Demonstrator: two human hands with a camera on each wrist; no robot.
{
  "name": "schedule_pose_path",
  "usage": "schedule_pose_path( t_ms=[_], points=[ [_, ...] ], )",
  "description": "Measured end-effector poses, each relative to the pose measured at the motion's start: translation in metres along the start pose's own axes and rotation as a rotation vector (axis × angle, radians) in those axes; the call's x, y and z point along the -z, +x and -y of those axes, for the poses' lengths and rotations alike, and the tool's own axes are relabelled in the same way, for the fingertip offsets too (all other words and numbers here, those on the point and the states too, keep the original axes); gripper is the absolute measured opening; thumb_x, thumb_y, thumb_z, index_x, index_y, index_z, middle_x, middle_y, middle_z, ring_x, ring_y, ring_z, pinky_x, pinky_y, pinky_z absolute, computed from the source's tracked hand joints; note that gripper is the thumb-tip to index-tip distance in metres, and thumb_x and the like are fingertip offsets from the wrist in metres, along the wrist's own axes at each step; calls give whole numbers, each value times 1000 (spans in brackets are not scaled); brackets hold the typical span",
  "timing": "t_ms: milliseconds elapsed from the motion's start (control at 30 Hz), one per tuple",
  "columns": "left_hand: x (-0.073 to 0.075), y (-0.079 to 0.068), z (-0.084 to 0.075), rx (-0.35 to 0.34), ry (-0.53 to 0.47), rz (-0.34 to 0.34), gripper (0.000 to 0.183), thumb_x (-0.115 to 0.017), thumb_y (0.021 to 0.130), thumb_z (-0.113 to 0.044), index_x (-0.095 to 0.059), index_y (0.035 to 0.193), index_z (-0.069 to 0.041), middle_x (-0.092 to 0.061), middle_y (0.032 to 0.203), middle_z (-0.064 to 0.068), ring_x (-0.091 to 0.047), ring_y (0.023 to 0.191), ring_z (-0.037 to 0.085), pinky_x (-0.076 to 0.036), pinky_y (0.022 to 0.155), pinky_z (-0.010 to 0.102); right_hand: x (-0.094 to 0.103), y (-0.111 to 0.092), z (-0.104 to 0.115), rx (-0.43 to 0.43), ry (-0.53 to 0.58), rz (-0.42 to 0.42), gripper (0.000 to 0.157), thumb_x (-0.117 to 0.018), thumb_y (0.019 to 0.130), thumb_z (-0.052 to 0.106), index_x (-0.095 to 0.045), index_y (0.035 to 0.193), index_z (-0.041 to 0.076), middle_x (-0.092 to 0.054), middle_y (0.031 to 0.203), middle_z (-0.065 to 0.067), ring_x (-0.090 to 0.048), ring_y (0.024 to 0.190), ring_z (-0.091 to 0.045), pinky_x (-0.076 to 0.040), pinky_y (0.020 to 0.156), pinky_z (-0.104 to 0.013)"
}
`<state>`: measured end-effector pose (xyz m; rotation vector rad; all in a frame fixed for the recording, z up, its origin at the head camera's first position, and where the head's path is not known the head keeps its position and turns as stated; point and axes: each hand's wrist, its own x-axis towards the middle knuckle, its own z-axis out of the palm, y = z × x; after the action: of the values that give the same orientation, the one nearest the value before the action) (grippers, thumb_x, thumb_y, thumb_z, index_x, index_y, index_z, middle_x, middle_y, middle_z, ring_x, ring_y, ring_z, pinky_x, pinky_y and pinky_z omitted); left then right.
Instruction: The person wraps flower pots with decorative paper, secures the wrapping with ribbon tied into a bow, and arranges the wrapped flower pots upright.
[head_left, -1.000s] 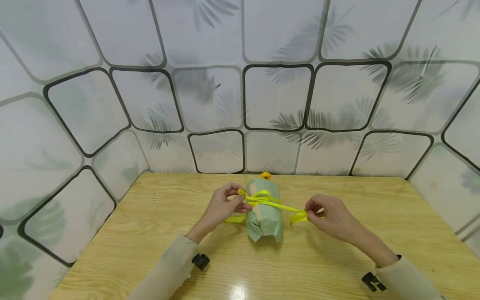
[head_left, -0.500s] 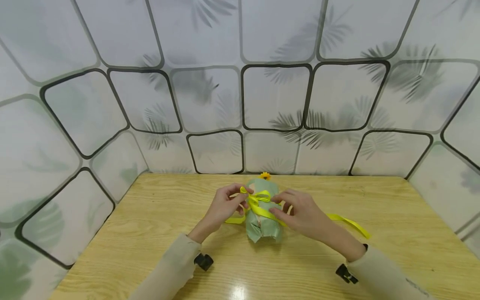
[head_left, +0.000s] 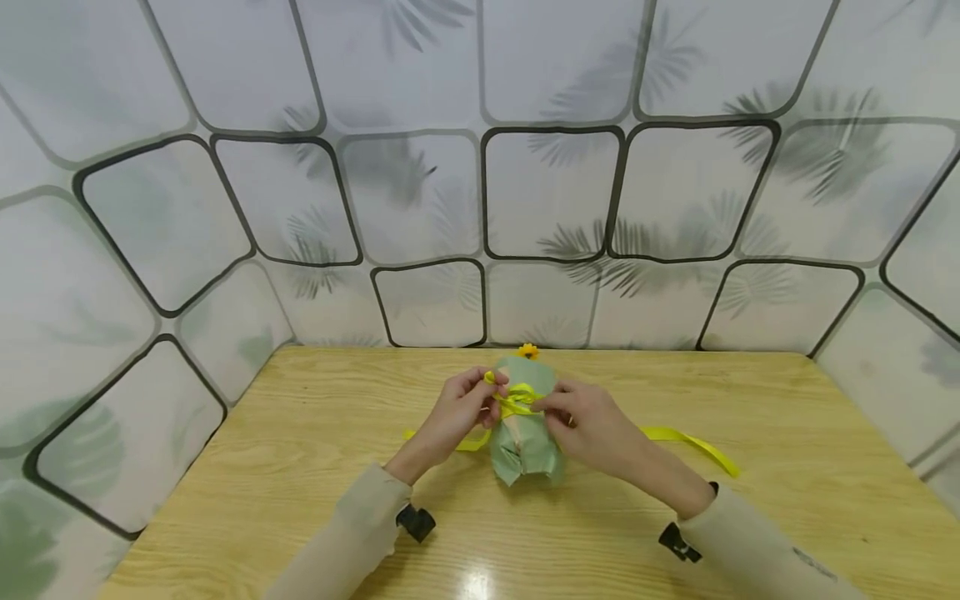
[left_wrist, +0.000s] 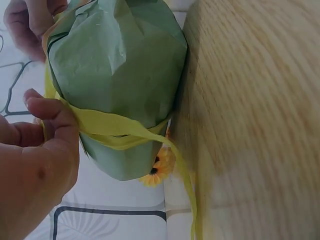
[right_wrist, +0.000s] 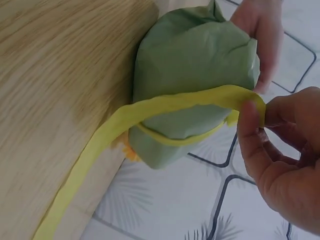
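A bundle wrapped in pale green paper point(head_left: 534, 450) lies on the wooden table, tied around its middle with yellow ribbon point(head_left: 517, 406). At the bundle's left side, my left hand point(head_left: 461, 408) pinches a small loop of the ribbon between thumb and fingers. My right hand point(head_left: 600, 425), on the other side, pinches the ribbon close to the knot. The right wrist view has the ribbon band point(right_wrist: 175, 103) running from that thumb and finger over the paper down to the table. An orange-yellow flower point(head_left: 528, 351) pokes out at the bundle's far end. My fingers partly hide the knot.
One ribbon tail point(head_left: 693, 440) trails across the table to the right, behind my right wrist; a shorter piece point(head_left: 471, 442) shows at the left. Beyond the table point(head_left: 315, 417) rises a patterned wall covering point(head_left: 555, 192). Dark wrist devices point(head_left: 416, 522) sit at both sleeves.
My right hand has let go of the ribbon end pulled out to the right, moved left to the knot, and now pinches the ribbon there. The left hand keeps its loop, barely shifting.
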<state>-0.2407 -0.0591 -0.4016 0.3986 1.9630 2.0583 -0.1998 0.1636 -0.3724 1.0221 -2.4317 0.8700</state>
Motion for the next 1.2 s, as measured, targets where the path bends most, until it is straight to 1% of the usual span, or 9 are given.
schedule_pose_path(
  t_ms=[133, 367, 467, 600, 767, 900, 967, 1100, 1200],
  points=[
    [-3, 1, -1, -18, 95, -13, 29, -43, 109, -13, -62, 124, 3, -59, 92, 1, -56, 71, 12, -48, 63, 23, 2, -5, -7, -49, 0, -38, 17, -67, 84, -10, -77, 85, 4, -62, 81, 0, -53, 68, 0, -49, 57, -18],
    [-6, -3, -5, -53, 308, -12, 28, -60, 104, -22, -69, 128, -8, -66, 92, 6, -56, 72, 12, -51, 66, 25, 5, -13, -12, -89, 40, -46, 16, -70, 84, -4, -74, 76, 10, -65, 84, 1, -63, 71, -5, -58, 62, -24],
    [-6, -2, -6, -81, 390, -11, 26, -63, 102, -22, -71, 125, -11, -69, 94, 7, -52, 70, 13, -47, 62, 21, 4, -13, -13, -72, 26, -49, 17, -79, 85, 4, -73, 72, 14, -64, 80, 5, -58, 66, -1, -55, 58, -23],
    [-7, 0, -7, -97, 468, -18, 23, -64, 101, -22, -75, 120, -14, -61, 75, 2, -43, 63, 13, -39, 55, 19, 5, -12, -14, -59, -3, -45, 28, -86, 82, 9, -66, 64, 17, -60, 74, 7, -47, 60, 5, -44, 52, -18],
    [-9, 0, -9, -104, 530, -48, 18, -63, 102, -24, -77, 112, -17, -54, 68, -2, -40, 59, 12, -36, 54, 20, 5, -10, -14, -68, -34, -29, 32, -86, 81, 7, -59, 65, 17, -57, 68, 8, -42, 59, 5, -40, 52, -16],
    [-11, 1, -11, -116, 534, -62, 16, -62, 103, -25, -74, 109, -17, -59, 71, -1, -39, 57, 12, -36, 53, 21, 3, -7, -16, -62, -15, 1, 13, -83, 83, 2, -71, 87, 7, -67, 71, 5, -50, 60, 4, -45, 54, -17],
    [-12, 1, -12, -131, 539, -59, 15, -62, 103, -25, -73, 108, -17, -61, 75, 0, -40, 56, 12, -36, 54, 21, 2, -5, -16, -60, -2, 8, 13, -80, 84, 0, -75, 96, 4, -70, 75, 3, -54, 62, 4, -47, 55, -17],
    [-14, 2, -14, -161, 569, -49, 13, -63, 103, -25, -73, 107, -18, -66, 86, 0, -46, 63, 11, -38, 58, 23, -1, 1, -12, -87, 11, -4, 7, -76, 87, 0, -78, 90, 6, -70, 74, 3, -54, 63, 3, -47, 56, -18],
    [-15, 3, -16, -162, 576, -45, 14, -63, 102, -26, -74, 108, -19, -68, 91, 1, -51, 69, 13, -41, 61, 25, -4, 6, -8, -176, 46, -6, 4, -74, 90, 5, -77, 87, 8, -71, 74, 2, -57, 64, 1, -48, 57, -18]
  ],
)
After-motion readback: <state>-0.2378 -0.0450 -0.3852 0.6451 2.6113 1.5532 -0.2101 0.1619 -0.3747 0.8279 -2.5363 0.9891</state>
